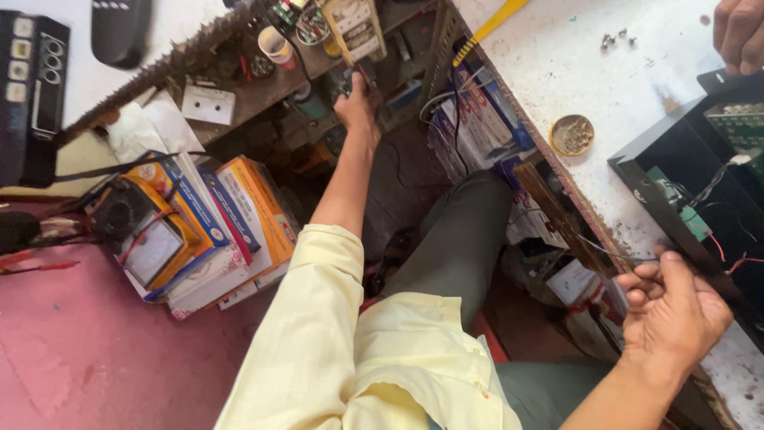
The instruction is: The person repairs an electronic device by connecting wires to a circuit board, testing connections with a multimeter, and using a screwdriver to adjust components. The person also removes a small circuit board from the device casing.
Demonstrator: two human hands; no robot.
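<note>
Nearest you, at four o'clock, your right hand [672,314] rests at the near edge of the white table [549,48], its grip curled loosely around thin wires [629,256] at the near corner of one open black case [676,171]; whether the fingers actually pinch a wire, you cannot tell. The case lies flat, its long axis running from five o'clock up toward two o'clock, with one green circuit board [736,123] showing inside at its far end and red and black leads trailing from its near side. At nine o'clock, on the floor, one multimeter with red probe leads [147,239] lies on a leaning stack of flat boxes [231,219], orange, blue and white, their printed faces turned upward. Under the table edge at one o'clock stand more cartons [477,115], white with blue and red printing. On the table near two o'clock sits one small round tin [571,134], with a few loose screws [617,38] beyond it. Farthest, at twelve o'clock, your left hand [356,107] stretches out to a cluttered shelf [239,91], its grip closed on a small dark object [354,80] you cannot make out. One other person's hand [740,32] enters at the top right corner.
</note>
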